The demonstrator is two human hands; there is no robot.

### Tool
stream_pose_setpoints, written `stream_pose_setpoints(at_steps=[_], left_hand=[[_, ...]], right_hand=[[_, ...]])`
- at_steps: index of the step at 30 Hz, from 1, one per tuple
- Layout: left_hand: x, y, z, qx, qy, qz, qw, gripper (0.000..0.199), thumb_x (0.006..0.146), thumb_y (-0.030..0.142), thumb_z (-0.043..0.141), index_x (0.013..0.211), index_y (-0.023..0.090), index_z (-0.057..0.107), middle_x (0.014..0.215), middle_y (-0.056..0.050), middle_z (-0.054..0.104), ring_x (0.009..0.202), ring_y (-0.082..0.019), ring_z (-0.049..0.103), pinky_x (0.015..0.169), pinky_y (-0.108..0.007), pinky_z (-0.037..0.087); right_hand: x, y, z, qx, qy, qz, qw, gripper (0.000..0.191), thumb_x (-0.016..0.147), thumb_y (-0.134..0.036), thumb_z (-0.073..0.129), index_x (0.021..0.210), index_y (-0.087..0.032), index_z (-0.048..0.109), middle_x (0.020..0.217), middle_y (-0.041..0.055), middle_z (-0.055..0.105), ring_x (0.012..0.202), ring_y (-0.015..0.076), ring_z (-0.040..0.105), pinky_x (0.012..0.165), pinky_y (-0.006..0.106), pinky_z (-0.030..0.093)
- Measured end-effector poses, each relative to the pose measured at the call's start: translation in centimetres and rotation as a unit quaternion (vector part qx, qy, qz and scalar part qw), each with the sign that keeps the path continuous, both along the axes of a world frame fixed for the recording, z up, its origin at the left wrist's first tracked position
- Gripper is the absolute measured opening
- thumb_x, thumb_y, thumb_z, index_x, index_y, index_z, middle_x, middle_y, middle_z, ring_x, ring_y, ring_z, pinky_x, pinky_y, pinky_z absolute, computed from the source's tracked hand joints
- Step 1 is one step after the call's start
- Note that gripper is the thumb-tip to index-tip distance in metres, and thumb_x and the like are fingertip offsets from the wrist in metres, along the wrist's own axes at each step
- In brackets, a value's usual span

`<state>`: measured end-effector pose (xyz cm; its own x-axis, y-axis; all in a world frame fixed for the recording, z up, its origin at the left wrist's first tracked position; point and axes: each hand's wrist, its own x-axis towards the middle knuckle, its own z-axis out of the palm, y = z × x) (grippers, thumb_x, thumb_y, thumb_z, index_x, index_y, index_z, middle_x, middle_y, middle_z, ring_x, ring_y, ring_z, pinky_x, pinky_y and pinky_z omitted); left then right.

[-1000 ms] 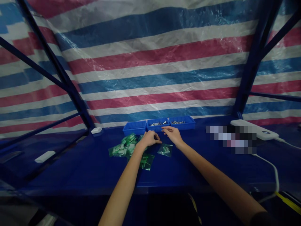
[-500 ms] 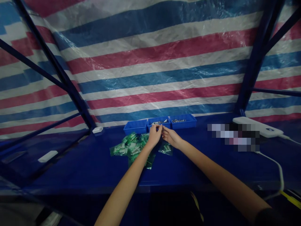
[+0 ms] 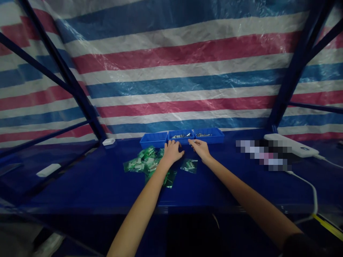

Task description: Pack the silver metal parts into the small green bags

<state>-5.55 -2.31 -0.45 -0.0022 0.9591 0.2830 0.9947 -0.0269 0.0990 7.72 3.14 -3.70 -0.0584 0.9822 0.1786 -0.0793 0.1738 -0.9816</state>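
My left hand [image 3: 173, 151] is over the right side of a pile of green-tinted clear bags [image 3: 142, 162], its fingers spread and nothing visible in them. To its right, my right hand [image 3: 200, 148] has its thumb and fingers pinched together in front of the bins; a small thing seems to be between them, too small to name. One small bag [image 3: 189, 165] with pale pieces lies between and below the hands. Behind them stand the left blue bin [image 3: 153, 144], the middle blue bin [image 3: 173, 132] with metal parts and the right blue bin [image 3: 218, 137] with small metal parts.
At the right of the blue table [image 3: 227, 189] lie a white device [image 3: 291, 145] with a cable [image 3: 308, 184] and a pixelated object. White blocks [image 3: 48, 170] are at the left. Blue frame posts and a striped sheet [image 3: 182, 84] stand behind.
My hands were together before the middle bin; now they are apart, the left moved left with its fingers spread, the right moved right. The small bag shows fully. The view has shifted slightly.
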Motion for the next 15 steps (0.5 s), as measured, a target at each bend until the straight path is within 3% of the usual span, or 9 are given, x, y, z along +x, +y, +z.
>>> stream_pose_setpoints(at_steps=[5, 10, 15], left_hand=[[-0.91, 0.08, 0.00, -0.049, 0.028, 0.056, 0.997, 0.044, 0.068, 0.047, 0.059, 0.099, 0.015, 0.058, 0.113, -0.014, 0.058, 0.114, -0.032, 0.042, 0.096, -0.046, 0.029], [-0.65, 0.14, 0.24, -0.089, 0.017, 0.022, 0.996, 0.026, 0.073, 0.037, 0.053, 0.089, 0.020, 0.065, 0.100, -0.008, 0.066, 0.108, -0.029, 0.049, 0.095, -0.045, 0.030], [-0.32, 0.09, 0.46, -0.087, -0.007, 0.012, 0.996, 0.023, 0.073, 0.036, 0.055, 0.090, 0.023, 0.066, 0.096, -0.005, 0.067, 0.105, -0.027, 0.053, 0.092, -0.043, 0.032]], right_hand=[[0.09, -0.01, -0.16, 0.017, -0.051, 0.004, 0.999, 0.036, 0.063, -0.051, 0.064, 0.066, -0.015, 0.067, 0.052, -0.0009, 0.056, 0.047, 0.0099, 0.047, 0.048, 0.022, 0.035], [0.57, 0.28, -0.21, 0.043, -0.111, -0.034, 0.992, 0.035, 0.063, -0.049, 0.065, 0.061, -0.015, 0.068, 0.053, 0.0022, 0.061, 0.052, 0.0132, 0.054, 0.051, 0.023, 0.039], [0.68, 0.65, 0.39, 0.034, 0.004, 0.061, 0.998, 0.036, 0.066, -0.045, 0.064, 0.089, -0.019, 0.070, 0.089, 0.0053, 0.070, 0.072, 0.0154, 0.063, 0.052, 0.021, 0.045]])
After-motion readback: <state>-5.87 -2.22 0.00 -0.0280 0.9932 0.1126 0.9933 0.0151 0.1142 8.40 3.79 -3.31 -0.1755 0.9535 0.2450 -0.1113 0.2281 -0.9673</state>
